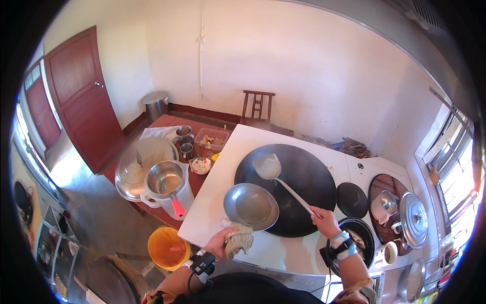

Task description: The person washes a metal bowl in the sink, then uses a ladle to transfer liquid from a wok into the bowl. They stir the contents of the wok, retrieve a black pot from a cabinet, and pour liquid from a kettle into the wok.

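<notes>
My left hand (217,243) grips a crumpled, greyish cloth (239,237) at the near rim of a round metal bowl (250,207). The bowl overlaps the left edge of a large dark wok (303,182) set into a white-topped stove (212,205). Whether the fingers also pinch the bowl's rim through the cloth, I cannot tell. In my right hand (327,221) is the handle of a metal wok spatula (267,167). Its broad blade is over the far left part of the wok.
Left of the stove, a red table (167,121) bears a large lidded pot (146,163) and a plastic jug (182,193) with a red-handled metal pan (165,178) on top. A yellow bucket (167,247) stands below. At right are a black pot (357,239) and a mug (386,254).
</notes>
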{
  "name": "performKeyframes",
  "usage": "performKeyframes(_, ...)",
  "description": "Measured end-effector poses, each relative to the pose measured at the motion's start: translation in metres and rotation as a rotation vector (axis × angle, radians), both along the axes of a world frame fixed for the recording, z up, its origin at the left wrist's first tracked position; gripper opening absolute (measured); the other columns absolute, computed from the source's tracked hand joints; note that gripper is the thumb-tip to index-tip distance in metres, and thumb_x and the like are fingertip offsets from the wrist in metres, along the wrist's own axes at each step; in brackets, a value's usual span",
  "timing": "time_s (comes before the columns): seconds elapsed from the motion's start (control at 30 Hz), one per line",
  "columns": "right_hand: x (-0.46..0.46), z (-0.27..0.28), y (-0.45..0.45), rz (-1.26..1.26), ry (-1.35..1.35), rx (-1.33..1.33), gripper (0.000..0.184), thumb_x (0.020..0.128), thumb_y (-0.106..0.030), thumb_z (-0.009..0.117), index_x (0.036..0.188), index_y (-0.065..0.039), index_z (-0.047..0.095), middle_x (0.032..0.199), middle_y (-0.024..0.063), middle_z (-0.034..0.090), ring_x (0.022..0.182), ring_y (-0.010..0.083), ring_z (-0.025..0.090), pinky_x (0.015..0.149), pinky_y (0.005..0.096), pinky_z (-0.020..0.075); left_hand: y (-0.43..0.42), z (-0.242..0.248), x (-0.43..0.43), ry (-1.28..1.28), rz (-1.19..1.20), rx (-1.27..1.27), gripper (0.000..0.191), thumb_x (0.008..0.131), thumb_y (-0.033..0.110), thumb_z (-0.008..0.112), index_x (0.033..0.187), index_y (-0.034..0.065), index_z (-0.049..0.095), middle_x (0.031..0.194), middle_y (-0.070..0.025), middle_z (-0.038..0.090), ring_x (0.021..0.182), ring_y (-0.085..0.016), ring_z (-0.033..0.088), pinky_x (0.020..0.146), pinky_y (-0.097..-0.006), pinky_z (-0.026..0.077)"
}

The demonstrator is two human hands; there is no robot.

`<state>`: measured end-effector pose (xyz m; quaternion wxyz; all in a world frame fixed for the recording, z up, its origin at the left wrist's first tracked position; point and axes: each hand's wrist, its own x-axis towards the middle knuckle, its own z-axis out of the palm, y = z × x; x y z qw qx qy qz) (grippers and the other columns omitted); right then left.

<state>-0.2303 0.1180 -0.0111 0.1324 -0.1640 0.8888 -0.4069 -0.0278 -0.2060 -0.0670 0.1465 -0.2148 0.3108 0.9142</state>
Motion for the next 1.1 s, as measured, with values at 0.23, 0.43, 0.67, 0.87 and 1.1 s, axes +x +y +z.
performKeyframes(0.23, 0.066, 0.046, 0.023, 0.167, 0.440, 0.167, 0.034, 0.083, -0.013, 0.064, 0.117, -0.012, 0.064, 0.077, 0.0177, 0.064, 0.069, 0.0317, 0.064, 0.063, 0.0387, 0.0509, -0.005, -0.008, -0.006, 0.008, -0.040, 0.123, 0.037, 0.095, 0.031, 0.046, 0.117, 0.0030, 0.057, 0.100, -0.0119, 0.067, 0.081, -0.023, 0.063, 0.051, -0.0293, 0.048)
performKeyframes(0.43, 0.064, 0.051, 0.040, 0.136, 0.650, 0.364, 0.034, 0.083, -0.013, 0.062, 0.117, -0.014, 0.064, 0.071, 0.0177, 0.060, 0.066, 0.0355, 0.062, 0.059, 0.0429, 0.0488, -0.007, -0.015, -0.005, 0.014, -0.042, 0.197, 0.038, 0.095, 0.032, 0.046, 0.117, 0.0018, 0.057, 0.096, -0.0127, 0.067, 0.079, -0.024, 0.064, 0.049, -0.0308, 0.049)
performKeyframes(0.67, -0.022, 0.075, 0.042, 0.027, -0.200, 0.309, 0.027, 0.083, -0.011, 0.064, 0.105, 0.002, 0.068, 0.071, 0.0103, 0.067, 0.056, 0.0139, 0.063, 0.049, 0.0271, 0.0493, -0.007, -0.017, -0.005, 0.030, -0.061, 0.263, 0.040, 0.095, 0.031, 0.045, 0.121, 0.0016, 0.054, 0.101, -0.0134, 0.067, 0.082, -0.024, 0.065, 0.050, -0.0320, 0.051)
performKeyframes(0.87, -0.065, 0.119, 0.048, 0.123, -0.320, 0.571, 0.022, 0.080, -0.008, 0.062, 0.099, -0.001, 0.070, 0.063, 0.0097, 0.064, 0.045, 0.0123, 0.056, 0.040, 0.0255, 0.0427, -0.007, -0.018, -0.003, 0.009, -0.040, 0.256, 0.041, 0.095, 0.031, 0.045, 0.123, 0.0018, 0.053, 0.103, -0.0139, 0.066, 0.082, -0.025, 0.065, 0.050, -0.0326, 0.050)
performKeyframes(1.1, -0.060, -0.019, 0.024, -0.052, -0.245, 0.240, 0.030, 0.087, -0.016, 0.062, 0.114, -0.004, 0.066, 0.064, 0.0041, 0.061, 0.051, 0.0096, 0.055, 0.042, 0.0239, 0.0409, -0.004, -0.014, -0.001, -0.022, -0.009, 0.151, 0.038, 0.094, 0.032, 0.051, 0.118, 0.0041, 0.059, 0.099, -0.0105, 0.068, 0.077, -0.021, 0.066, 0.051, -0.0322, 0.052)
